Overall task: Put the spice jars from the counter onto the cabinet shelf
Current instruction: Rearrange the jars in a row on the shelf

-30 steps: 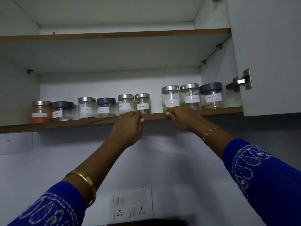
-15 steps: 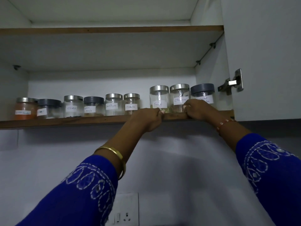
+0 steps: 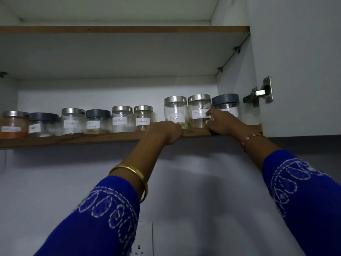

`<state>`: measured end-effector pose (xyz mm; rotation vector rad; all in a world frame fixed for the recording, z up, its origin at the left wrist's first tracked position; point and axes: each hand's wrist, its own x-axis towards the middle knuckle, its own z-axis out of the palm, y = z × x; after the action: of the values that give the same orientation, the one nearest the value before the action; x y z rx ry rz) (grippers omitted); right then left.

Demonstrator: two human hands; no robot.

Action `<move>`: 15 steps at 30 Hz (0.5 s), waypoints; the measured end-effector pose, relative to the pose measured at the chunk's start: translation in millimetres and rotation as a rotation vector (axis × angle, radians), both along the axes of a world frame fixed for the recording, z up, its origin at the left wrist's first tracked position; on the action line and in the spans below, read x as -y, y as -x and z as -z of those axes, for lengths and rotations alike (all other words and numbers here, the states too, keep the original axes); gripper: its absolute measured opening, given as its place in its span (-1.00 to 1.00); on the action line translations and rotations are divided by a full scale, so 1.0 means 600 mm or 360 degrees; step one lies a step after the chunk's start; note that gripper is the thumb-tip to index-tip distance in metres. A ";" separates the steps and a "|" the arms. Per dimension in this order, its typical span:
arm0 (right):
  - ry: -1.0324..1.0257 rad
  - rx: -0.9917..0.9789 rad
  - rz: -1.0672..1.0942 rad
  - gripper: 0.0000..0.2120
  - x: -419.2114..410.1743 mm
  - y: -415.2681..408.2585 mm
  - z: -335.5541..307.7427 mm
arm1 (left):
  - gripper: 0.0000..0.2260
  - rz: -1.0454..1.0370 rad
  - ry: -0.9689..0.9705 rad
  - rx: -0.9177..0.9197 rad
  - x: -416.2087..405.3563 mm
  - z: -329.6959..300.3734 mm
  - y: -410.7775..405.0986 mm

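Nine spice jars stand in one row along the front of the cabinet shelf (image 3: pixel 73 138), all upright, most touching or just beside their neighbours. From 9 o'clock toward 3 o'clock:

1. Orange-powder jar (image 3: pixel 13 124), steel lid, label unreadable; orange powder fills most of it.
2. Grey-lidded jar (image 3: pixel 43 124), label unreadable; pale contents low inside.
3. Cloves jar (image 3: pixel 73 121), steel lid; dark bits at the bottom.
4. Masala jar (image 3: pixel 97 121), grey lid; contents not clear.
5. Black Pepper jar (image 3: pixel 122 119), steel lid; contents not clear.
6. Short cinnamon jar (image 3: pixel 143 118), steel lid; brownish pieces.
7. Fennel jar (image 3: pixel 175 111), taller, steel lid; greenish seeds at the base. A gap separates it from item 6.
8. Tall cinnamon jar (image 3: pixel 199 110), steel lid; brown pieces low down.
9. Far-right jar (image 3: pixel 225 106), grey lid, label partly hidden.

The left hand (image 3: pixel 164 132) curls over the shelf edge at the foot of the Fennel jar; whether it pinches the jar cannot be told. The right hand (image 3: pixel 222 121) has fingers wrapped about the far-right jar's lower body, thumb toward the tall cinnamon jar.

At 3 o'clock, a door hinge (image 3: pixel 260 93). At 6 o'clock, a wall socket (image 3: pixel 142 239).
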<state>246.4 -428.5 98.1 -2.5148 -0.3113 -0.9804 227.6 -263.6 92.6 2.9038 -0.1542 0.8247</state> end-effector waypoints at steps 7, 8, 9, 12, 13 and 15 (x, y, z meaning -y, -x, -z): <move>-0.0068 0.0043 0.0013 -0.61 -0.008 0.007 0.013 | -0.60 0.0116 -0.0103 0.0284 -0.012 0.028 -0.001; -0.0073 0.0049 0.0017 -0.61 -0.010 0.007 0.013 | -0.61 0.0136 -0.0145 0.0335 -0.015 0.031 -0.002; -0.0071 0.0047 0.0020 -0.62 -0.010 0.009 0.012 | -0.61 0.0146 -0.0178 0.0362 -0.016 0.030 -0.001; -0.0066 0.0013 0.0008 -0.62 -0.008 0.008 0.009 | -0.61 0.0137 -0.0188 0.0225 -0.017 0.025 0.008; -0.0058 0.0004 0.0000 -0.62 -0.005 0.006 0.007 | -0.60 0.0140 -0.0163 0.0135 -0.015 0.021 0.012; -0.0028 -0.0012 -0.0029 -0.61 0.000 0.000 0.004 | -0.60 0.0215 -0.0055 -0.0043 -0.012 0.010 0.016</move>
<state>246.1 -428.6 95.8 -2.4947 -0.3213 -0.9626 218.1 -256.6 86.5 2.8962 -0.3615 0.7677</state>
